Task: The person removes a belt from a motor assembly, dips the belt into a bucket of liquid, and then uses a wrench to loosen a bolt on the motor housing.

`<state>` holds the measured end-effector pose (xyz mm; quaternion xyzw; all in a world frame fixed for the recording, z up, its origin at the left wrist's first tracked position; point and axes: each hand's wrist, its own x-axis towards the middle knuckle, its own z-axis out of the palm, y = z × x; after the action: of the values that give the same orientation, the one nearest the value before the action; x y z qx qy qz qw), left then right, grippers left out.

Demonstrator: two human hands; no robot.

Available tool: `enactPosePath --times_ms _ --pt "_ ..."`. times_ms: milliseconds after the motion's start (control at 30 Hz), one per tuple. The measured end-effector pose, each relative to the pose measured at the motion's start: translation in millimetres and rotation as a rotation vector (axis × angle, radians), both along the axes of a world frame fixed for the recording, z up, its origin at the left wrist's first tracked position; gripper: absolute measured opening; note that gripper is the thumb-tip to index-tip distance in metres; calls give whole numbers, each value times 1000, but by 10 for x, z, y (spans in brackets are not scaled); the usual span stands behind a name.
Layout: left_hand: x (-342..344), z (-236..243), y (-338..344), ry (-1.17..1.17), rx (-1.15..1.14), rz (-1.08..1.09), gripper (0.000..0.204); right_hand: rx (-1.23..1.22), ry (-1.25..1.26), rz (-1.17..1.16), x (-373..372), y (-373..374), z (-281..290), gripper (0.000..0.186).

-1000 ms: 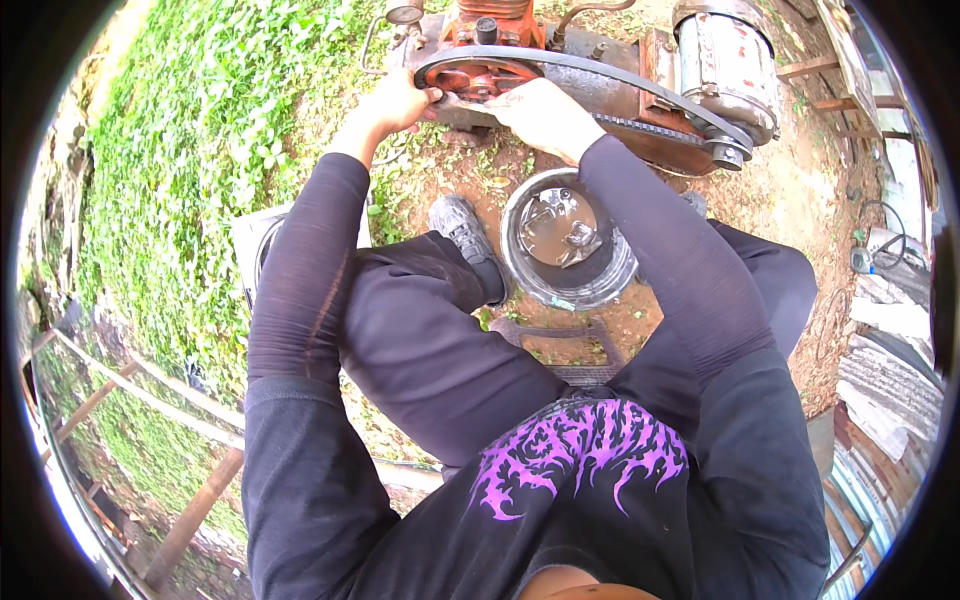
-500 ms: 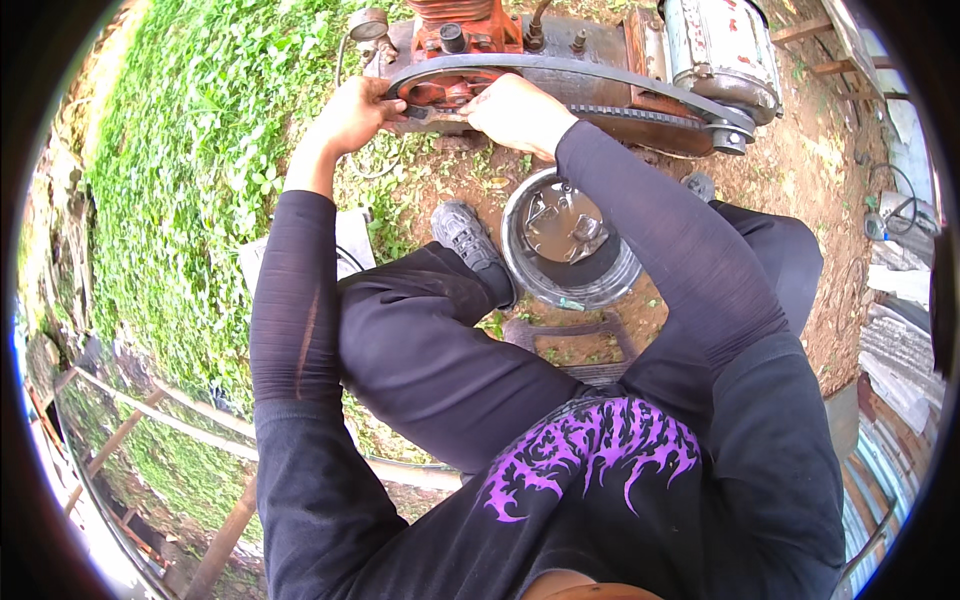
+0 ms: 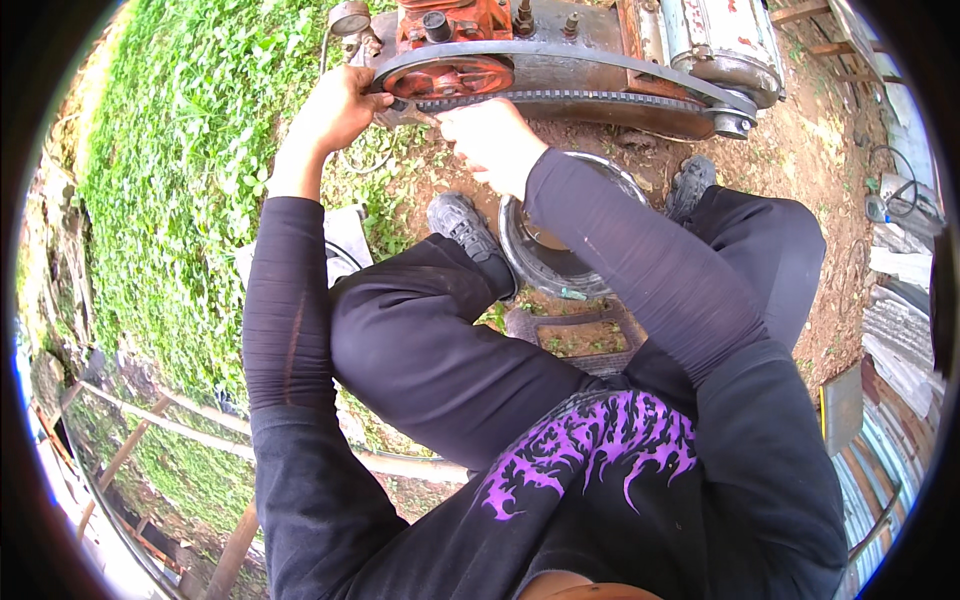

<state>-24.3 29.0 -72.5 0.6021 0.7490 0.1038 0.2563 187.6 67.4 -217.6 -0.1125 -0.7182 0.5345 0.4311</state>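
An air compressor stands in front of me, with an orange pump head (image 3: 448,22), a red pulley wheel (image 3: 450,77) and a black drive belt (image 3: 590,62) running right to a small motor pulley (image 3: 733,124). My left hand (image 3: 335,112) is closed at the wheel's lower left edge, thumb and fingers pinched near a small dark piece. Just below the belt, my right hand (image 3: 490,140) is closed, its fingertips at the end of a slim brownish metal piece (image 3: 412,117) that spans between both hands. What kind of piece it is cannot be made out.
A round black basin (image 3: 540,270) sits between my feet, partly behind my right forearm. A dark metal frame (image 3: 580,322) lies nearer me. A pale motor (image 3: 715,40) and a pressure gauge (image 3: 349,17) are on the compressor. Grass (image 3: 180,200) spreads left; sheet metal (image 3: 905,335) lies right.
My right hand has moved down and away from the red wheel, which now shows more fully. My left hand stays at the wheel's lower left. My right forearm now covers more of the basin.
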Motion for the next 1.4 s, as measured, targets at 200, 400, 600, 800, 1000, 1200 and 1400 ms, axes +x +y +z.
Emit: enactPosePath --times_ms 200,400,600,800,1000,1200,1400 --pt "8 -223 -145 -30 150 113 24 -1380 -51 98 -208 -622 353 21" --pt "95 -494 -136 -33 92 325 26 -1847 207 -41 -446 -855 838 24" --pt "71 -804 -52 43 55 391 38 -1505 -20 -109 -292 -919 936 14" --pt "147 -802 -100 -248 -50 438 36 -1089 -257 -16 558 -873 1088 16" --pt "277 -596 -115 -564 -164 587 31 -516 -717 249 1331 -267 1358 22" --pt "404 -736 -169 -806 -55 730 27 -355 -1120 299 1578 302 2226 33" --pt "464 -800 -151 -1044 -11 885 32 -511 -876 370 1729 627 2244 28"
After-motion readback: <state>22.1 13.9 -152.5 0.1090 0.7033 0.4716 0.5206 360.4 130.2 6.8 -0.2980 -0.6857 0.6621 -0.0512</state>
